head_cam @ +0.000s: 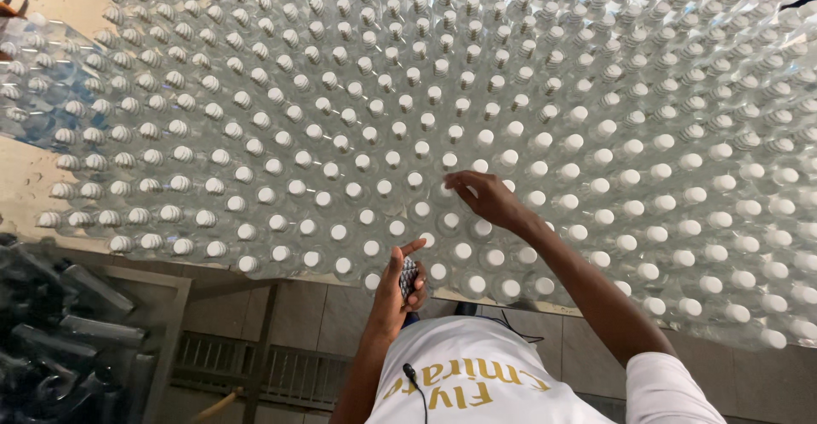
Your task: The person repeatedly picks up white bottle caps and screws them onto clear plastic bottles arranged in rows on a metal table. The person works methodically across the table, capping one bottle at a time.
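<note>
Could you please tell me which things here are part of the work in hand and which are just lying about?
In use: capped clear bottles on the table; right hand on one cap; left hand holding a small patterned stack.
Lying about: dark bottles lower left; bluish wrapped bottles.

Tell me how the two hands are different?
The right hand reaches out over the bottles with its fingertips on a white cap; the left hand stays back at the table's near edge. The right hand is spread and holds nothing; the left hand is curled around a small dark patterned thing with its thumb sticking up. Both are bare and belong to the same person.
</note>
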